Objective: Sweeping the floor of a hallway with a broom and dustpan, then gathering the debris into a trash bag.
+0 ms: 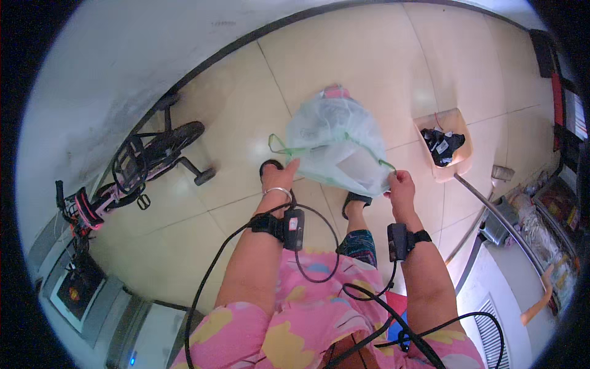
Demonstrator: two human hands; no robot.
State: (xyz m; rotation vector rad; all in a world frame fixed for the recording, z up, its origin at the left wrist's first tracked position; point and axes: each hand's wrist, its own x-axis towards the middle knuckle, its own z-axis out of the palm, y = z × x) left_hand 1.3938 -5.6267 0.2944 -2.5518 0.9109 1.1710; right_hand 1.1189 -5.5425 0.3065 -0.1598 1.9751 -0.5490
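Observation:
A translucent plastic drawstring bag (335,129) with green ties is spread in front of me, its mouth toward me. Something pink (335,92) shows through its far end. My right hand (401,187) pinches the right side of the bag's rim beside the green tie. At the left side of the rim, my left hand (278,178) is closed on the bag's edge, its fingers partly hidden. A loop of green tie stands up just beyond that hand. A pale flat patch shows inside the mouth; I cannot make out what it is.
A peach-coloured bin (455,169) with black items (442,146) in it stands at the right. To the left, a child's bicycle (138,163) leans by the wall. A metal rail (501,218) crosses the right side. Black cables (215,264) hang from boxes strapped to both forearms.

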